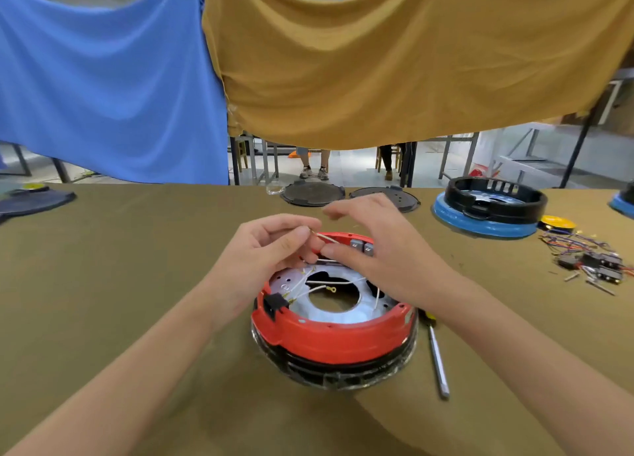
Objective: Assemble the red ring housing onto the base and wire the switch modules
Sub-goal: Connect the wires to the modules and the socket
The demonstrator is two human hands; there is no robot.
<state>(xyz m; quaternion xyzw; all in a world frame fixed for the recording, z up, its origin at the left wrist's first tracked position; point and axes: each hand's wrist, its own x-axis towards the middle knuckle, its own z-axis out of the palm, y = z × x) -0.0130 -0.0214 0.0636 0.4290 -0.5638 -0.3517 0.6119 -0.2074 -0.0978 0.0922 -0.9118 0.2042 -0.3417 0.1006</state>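
On the olive cloth-covered bench we see the round red plastic ring housing seated on its black base, our left hand pinching a thin white wire whose tip points right toward the grey switch modules just under our right hand, its fingers loosely spread.

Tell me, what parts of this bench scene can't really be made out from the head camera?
- Far rim of the red ring housing: covered by the right hand.
- White wire tip: pinched in the left hand, terminal too small to read.
- Grey switch modules: partly behind right-hand fingers.
- Screwdriver handle: tucked behind the housing and the right forearm.
- Loose wires and switches at right: tangled, too small to count.
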